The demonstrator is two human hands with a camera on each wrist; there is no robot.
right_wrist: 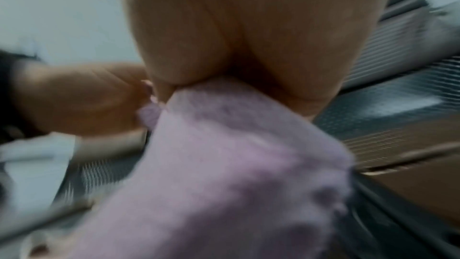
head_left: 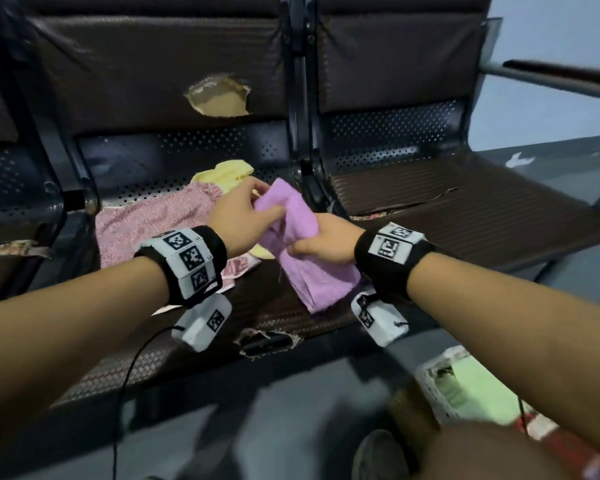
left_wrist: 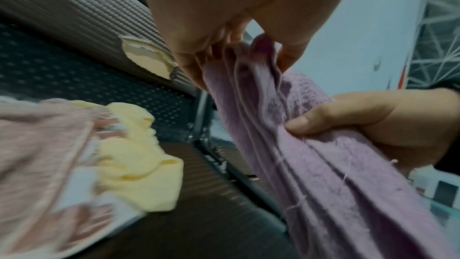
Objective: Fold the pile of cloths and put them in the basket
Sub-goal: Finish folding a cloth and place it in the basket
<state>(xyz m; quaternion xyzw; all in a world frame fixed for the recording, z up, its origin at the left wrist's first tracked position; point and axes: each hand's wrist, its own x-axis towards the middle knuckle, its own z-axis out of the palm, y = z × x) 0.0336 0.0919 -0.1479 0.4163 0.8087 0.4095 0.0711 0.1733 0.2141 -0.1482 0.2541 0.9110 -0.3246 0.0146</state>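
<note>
Both hands hold the purple cloth (head_left: 293, 237) in the air, just above the front part of the dark seat that serves as worktop (head_left: 291, 317). The left hand (head_left: 238, 216) pinches the upper end of it between thumb and fingers; the left wrist view shows this grip with several layers bunched together. The right hand (head_left: 326, 242) grasps the cloth lower down, with the thumb pressed on the fabric.

I judge that the step in hand is to fold this cloth. To do it well, the edges should be brought together evenly and the bunched layers at the top smoothed flat, before the cloth is halved once more. The two grips should stay firm, because a soft towel slips and sags easily. The hanging lower end should not drag over the torn seat edge.

The cloth is lilac, with a thick terry surface, and some loose threads hang from its border. It already lies in long folds. The pink patterned cloth (head_left: 153, 220) and the yellow cloth (head_left: 226, 176) wait unfolded on the seat behind. The white basket (head_left: 426, 379) stands on the floor at the lower right, with something pale green inside
</note>
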